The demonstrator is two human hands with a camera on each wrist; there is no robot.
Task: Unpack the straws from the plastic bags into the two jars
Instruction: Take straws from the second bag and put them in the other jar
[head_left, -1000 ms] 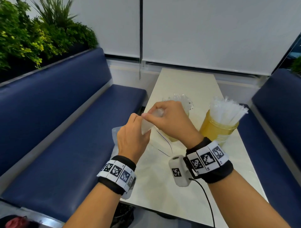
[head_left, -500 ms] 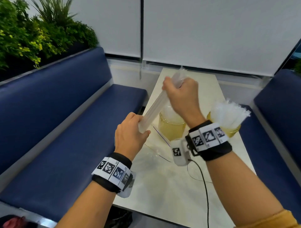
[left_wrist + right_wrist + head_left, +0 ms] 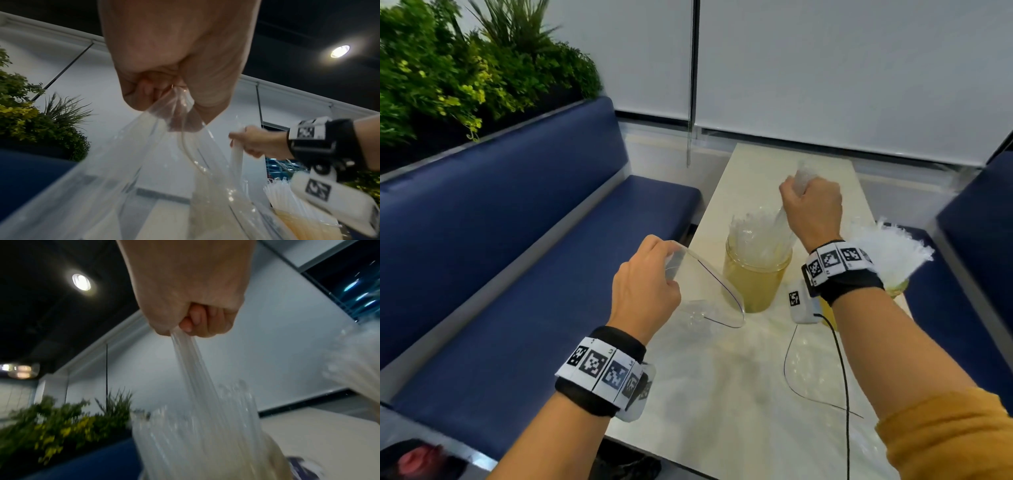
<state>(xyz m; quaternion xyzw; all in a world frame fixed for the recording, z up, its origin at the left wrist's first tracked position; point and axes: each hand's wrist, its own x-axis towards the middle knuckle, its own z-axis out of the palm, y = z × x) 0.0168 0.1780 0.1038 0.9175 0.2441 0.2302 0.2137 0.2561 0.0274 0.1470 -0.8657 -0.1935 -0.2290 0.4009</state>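
The tabletop [image 3: 750,394] carries two jars. The left jar [image 3: 755,284] stands directly below the right hand [image 3: 812,210], so that the clenched bundle of straws [image 3: 780,226] is fed in upright. The emptied plastic bag [image 3: 709,287] is pinched by the left hand [image 3: 645,291], fingers curled, and held aside, clear of the jar mouth. The right jar [image 3: 893,287], beside the right wrist, is already filled.

Clear straw bundle [image 3: 779,229] angled into left amber jar [image 3: 756,281]; right jar [image 3: 893,284] full; empty bag [image 3: 709,291] hanging w/ mouth open.
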